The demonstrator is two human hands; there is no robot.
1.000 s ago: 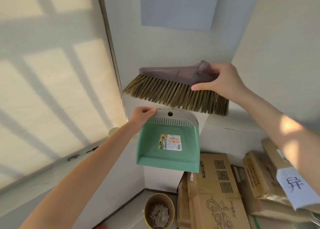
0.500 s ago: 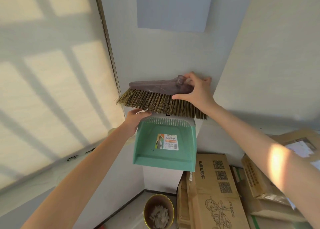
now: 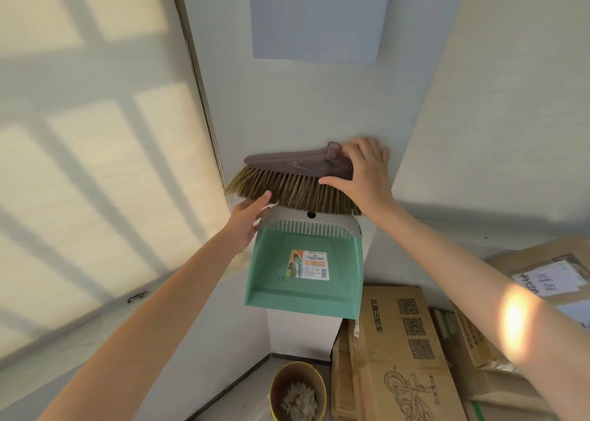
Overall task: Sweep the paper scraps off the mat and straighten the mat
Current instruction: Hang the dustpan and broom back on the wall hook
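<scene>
The right hand (image 3: 367, 178) clamps the right end of the brush head (image 3: 297, 168), long axis horizontal against the wall; bristles overlap the top of the dustpan (image 3: 306, 261); the left hand (image 3: 247, 226) (fingers loosely spread) touches the dustpan's left edge; no mat in view.

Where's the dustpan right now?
Head view, centre: the green dustpan hangs against the wall directly below the brush, left hand at its top-left corner, cardboard boxes lower right.
</scene>
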